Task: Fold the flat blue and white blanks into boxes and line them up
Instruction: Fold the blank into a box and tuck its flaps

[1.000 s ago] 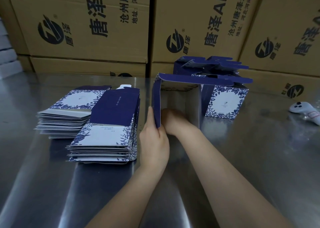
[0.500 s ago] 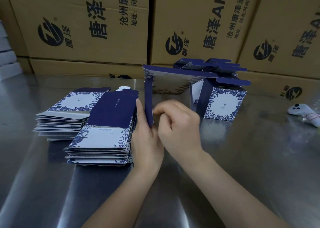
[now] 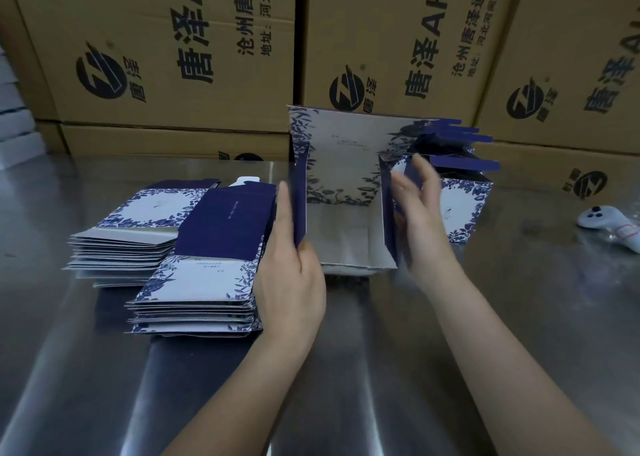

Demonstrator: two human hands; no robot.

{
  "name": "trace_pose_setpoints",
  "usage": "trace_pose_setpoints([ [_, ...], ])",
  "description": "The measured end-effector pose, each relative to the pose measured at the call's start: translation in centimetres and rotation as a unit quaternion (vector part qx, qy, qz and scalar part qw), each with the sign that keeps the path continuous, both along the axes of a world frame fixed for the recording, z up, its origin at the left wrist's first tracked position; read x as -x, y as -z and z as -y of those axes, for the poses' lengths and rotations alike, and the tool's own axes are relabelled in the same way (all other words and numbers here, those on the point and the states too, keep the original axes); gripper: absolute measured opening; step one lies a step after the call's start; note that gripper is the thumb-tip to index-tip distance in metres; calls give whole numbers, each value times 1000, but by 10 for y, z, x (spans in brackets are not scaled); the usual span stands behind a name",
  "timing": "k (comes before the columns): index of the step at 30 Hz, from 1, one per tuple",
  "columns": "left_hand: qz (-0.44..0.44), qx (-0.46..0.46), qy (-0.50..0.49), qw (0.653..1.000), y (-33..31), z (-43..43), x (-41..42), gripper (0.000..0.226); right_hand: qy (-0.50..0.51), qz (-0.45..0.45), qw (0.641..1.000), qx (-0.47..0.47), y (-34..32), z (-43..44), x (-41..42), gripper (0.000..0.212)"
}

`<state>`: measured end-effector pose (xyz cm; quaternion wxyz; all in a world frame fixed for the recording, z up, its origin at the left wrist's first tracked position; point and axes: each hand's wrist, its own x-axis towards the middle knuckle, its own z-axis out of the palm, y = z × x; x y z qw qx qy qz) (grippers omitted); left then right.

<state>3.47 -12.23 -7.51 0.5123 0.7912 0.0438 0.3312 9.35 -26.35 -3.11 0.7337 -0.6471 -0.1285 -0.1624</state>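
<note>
Blue-and-white floral cardboard blank [image 3: 343,164], half opened, stands on the steel table [image 3: 519,299]; my left hand [image 3: 294,275] grips its left wall, my right hand [image 3: 419,206], fingers straight, sits just beside its right wall.

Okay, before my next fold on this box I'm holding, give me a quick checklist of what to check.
1. Left hand pinches the half-formed box by its left wall: ok.
2. Right hand holding the right wall: not ok, fingers straight beside it, blurred.
3. Both side walls upright: ok.
4. Bottom flaps locked: cannot tell.
5. Finished boxes upright at the back: ok.
6. Blank stacks clear of the fold, off to the left: ok.
</note>
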Motion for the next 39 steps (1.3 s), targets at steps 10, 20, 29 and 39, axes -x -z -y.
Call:
trace_pose_setpoints([
  [10, 108, 8, 143, 984, -7, -3, 4, 56, -111, -89, 987, -77, 9, 4, -11, 41],
  [20, 105, 214, 249, 939, -17, -11, 3, 26, -94, -165, 978, -84, 9, 11, -5, 38],
  [29, 58, 264, 244, 932, -21, -11, 0, 29, -97, -161, 979, -73, 9, 12, -7, 37],
  [39, 55, 247, 211, 944, -22, -9, -2, 32, -67, -149, 983, -86, 6, 15, -9, 26],
])
